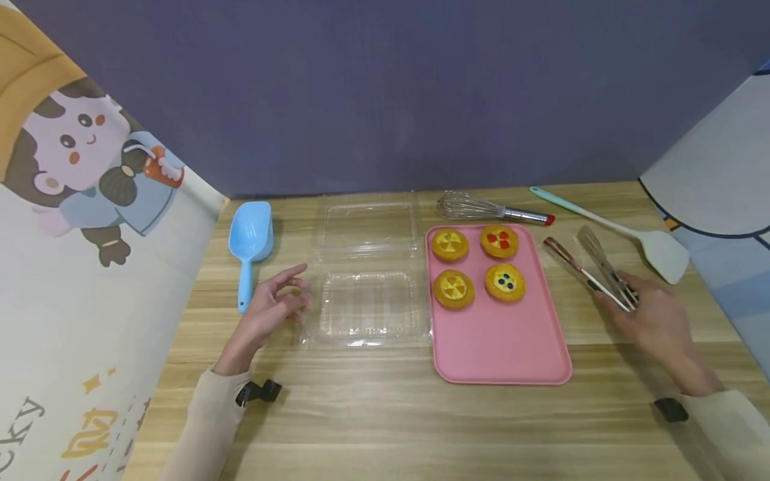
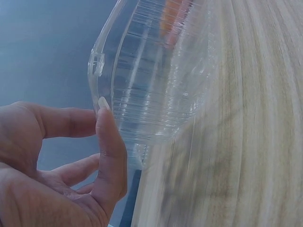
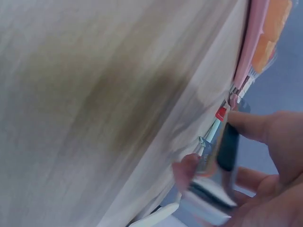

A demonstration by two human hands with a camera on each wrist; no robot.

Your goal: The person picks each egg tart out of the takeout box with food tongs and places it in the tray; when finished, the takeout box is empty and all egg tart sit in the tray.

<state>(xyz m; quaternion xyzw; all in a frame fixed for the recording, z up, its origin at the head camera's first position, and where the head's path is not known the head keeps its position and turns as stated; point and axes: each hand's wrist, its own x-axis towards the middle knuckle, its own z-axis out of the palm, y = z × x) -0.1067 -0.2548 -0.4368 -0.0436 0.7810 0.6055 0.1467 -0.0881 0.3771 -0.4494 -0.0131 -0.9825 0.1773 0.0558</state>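
My left hand (image 1: 267, 314) hovers at the left edge of an opened clear plastic clamshell box (image 1: 369, 304), fingers loosely bent. In the left wrist view its fingertips (image 2: 105, 113) overlap the box's rim. On the right, my right hand (image 1: 656, 321) grips a pair of metal tongs (image 1: 609, 287) near their joined end, the two arms spread apart and pointing away from me. Between the hands lies a pink tray (image 1: 499, 347). Its far half bears several toy tarts (image 1: 505, 282), topped with yellow wedges, red dots or blue dots.
A blue scoop (image 1: 251, 234) lies left of the box. Behind the tray is a whisk (image 1: 475, 207); a pale green spatula (image 1: 662, 254) lies beyond the tongs at the far right. A dark blue wall (image 1: 385, 100) closes off the table's back edge.
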